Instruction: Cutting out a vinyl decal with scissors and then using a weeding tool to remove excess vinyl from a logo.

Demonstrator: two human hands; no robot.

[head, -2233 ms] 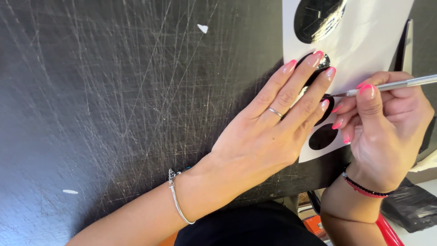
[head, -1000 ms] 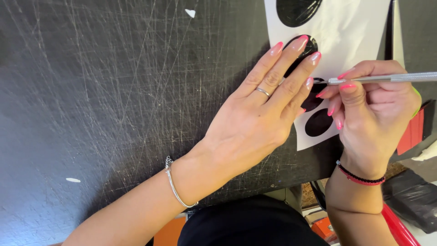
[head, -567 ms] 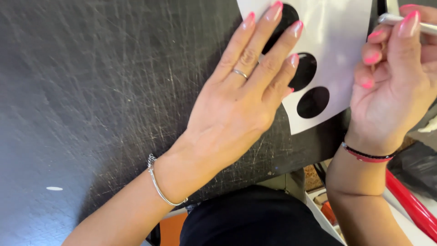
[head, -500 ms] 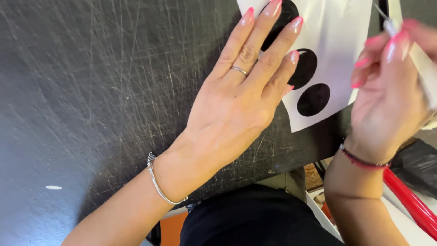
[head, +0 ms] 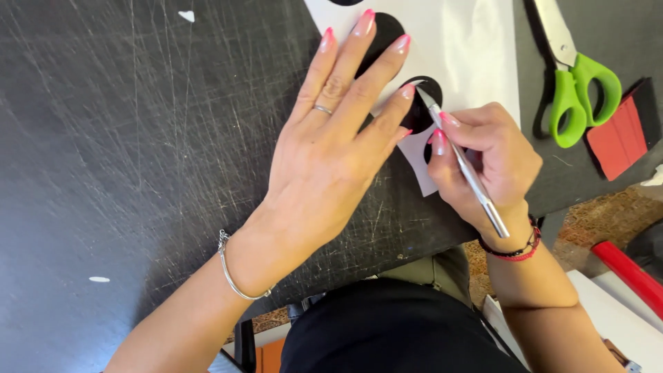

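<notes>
The left hand [head: 331, 145] lies flat with its fingers [head: 359, 55] spread across the white sheet [head: 469, 48] and the black discs [head: 423, 103] on it, a hold that looks meant to pin the sheet to the scratched dark bench [head: 138, 138] so it cannot slide under the blade. The right hand [head: 490, 162] has its fingers pressed together in a pen-like pinch around a slim silver craft knife [head: 464, 166], the tip resting at the edge of the middle disc, just beside the left forefinger (close enough that the steadying finger seems to guide the cut). The sheet sits at the bench's near edge, within easy reach. Green-handled scissors [head: 577, 90] and a red block [head: 618, 135] lie apart to the right, out of the way of the hands
</notes>
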